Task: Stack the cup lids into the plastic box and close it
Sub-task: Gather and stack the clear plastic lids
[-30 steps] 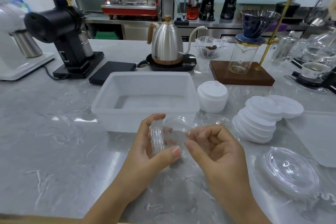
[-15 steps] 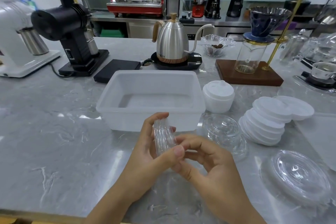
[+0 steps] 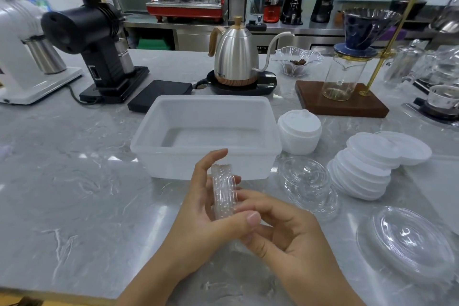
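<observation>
Both hands, left hand point(image 3: 198, 216) and right hand point(image 3: 285, 236), grip clear lids point(image 3: 223, 192) on edge, lower centre; empty box point(image 3: 269, 156) directly above, left nearer.

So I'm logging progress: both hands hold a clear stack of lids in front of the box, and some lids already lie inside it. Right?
Not quite. The head view shows the box empty. The left hand and right hand do hold the clear stack of lids in front of it.

The lids point(image 3: 224, 194) in the grip are clear, glossy ribbed plastic. Beyond them the box point(image 3: 206, 136) is frosted matt plastic. The counter point(image 3: 74, 194) below is polished grey marble.
</observation>
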Demonstrator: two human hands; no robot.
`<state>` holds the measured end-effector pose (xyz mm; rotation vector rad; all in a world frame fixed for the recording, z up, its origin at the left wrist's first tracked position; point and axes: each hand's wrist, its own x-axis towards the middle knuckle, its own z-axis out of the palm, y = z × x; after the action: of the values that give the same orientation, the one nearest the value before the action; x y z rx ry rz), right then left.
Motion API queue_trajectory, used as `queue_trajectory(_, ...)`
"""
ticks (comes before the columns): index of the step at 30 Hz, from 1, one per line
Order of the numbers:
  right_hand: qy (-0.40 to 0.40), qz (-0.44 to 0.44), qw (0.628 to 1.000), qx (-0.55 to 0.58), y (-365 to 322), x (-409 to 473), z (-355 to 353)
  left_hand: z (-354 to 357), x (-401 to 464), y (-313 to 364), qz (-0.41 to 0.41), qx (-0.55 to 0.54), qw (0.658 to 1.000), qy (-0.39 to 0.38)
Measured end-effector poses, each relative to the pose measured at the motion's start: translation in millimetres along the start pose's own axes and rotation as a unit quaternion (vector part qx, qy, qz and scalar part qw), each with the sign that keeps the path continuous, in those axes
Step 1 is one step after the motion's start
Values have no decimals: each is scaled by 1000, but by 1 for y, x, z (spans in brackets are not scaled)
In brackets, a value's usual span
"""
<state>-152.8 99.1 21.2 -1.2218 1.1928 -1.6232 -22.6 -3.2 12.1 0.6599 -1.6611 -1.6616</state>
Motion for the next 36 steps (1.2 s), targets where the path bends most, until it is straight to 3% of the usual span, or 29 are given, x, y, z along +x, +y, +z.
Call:
queue_trajectory(11,-45,13,998,-50,-4,-3,-14,-1,1,2,12,32,999,-18)
queue_trajectory(14,-37,-32,983,-179,-12,2,-30,-2,1,-1,1,18,1000,-7)
queue_trajectory(17,45,-64,940,-331,-20,15,-54,-3,1,-3,-11,6,1000,-4)
queue_trajectory(20,64,-20,887,-457,-24,33,-76,-3,1,-3,-14,13,1000,-15)
queue_trajectory(24,18,94,752,-652,-20,54,-89,-3,0,-2,-18,17,1000,-12)
queue_trajectory(26,22,124,706,-697,-16,58,-89,-3,0,-2,-19,18,1000,-12)
queue_trajectory(30,25,151,670,-727,-10,58,-88,-3,1,-2,-19,29,999,-18)
queue_trajectory(36,40,155,678,-718,-8,58,-87,-3,0,-1,-17,37,999,-19)
